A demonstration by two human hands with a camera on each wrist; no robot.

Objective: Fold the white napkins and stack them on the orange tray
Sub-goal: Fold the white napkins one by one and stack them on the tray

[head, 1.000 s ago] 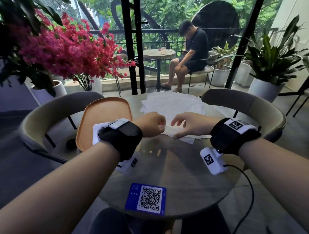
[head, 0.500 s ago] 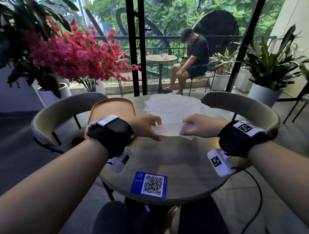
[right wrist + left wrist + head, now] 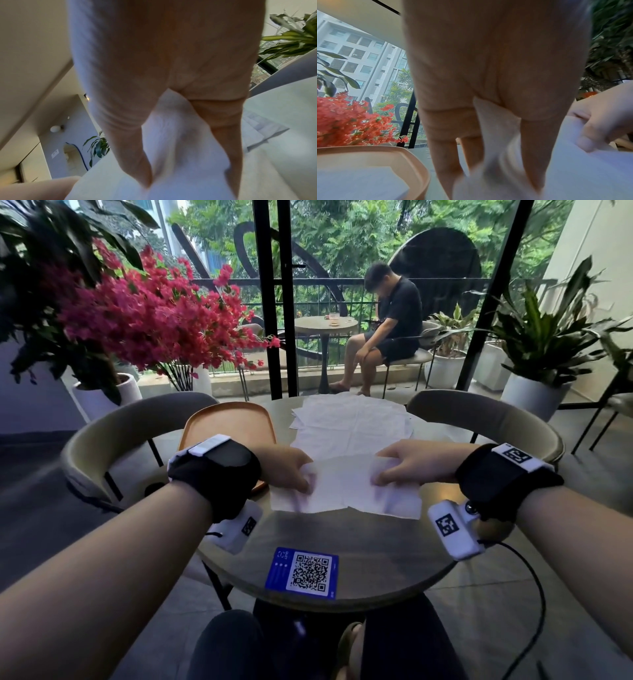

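Observation:
A white napkin [image 3: 346, 491] is stretched between my two hands over the round table, nearer to me than the loose pile of white napkins [image 3: 352, 422]. My left hand [image 3: 306, 486] pinches its left edge, thumb and fingers on either side of the cloth [image 3: 494, 142]. My right hand [image 3: 380, 479] pinches the right edge [image 3: 180, 135] in the same way. The orange tray [image 3: 226, 419] lies at the table's left, partly behind my left wrist. A folded white napkin [image 3: 359, 182] lies in the tray [image 3: 412, 159].
A blue QR card [image 3: 303, 573] lies near the table's front edge. Curved chairs stand at the left [image 3: 113, 433] and right [image 3: 479, 412]. Potted plants and red flowers [image 3: 147, 313] stand beyond; a person [image 3: 394, 326] sits at another table outside.
Both hands have drawn one napkin off the pile's near edge toward me and moved apart, spreading it out. The head view has tilted up a little.

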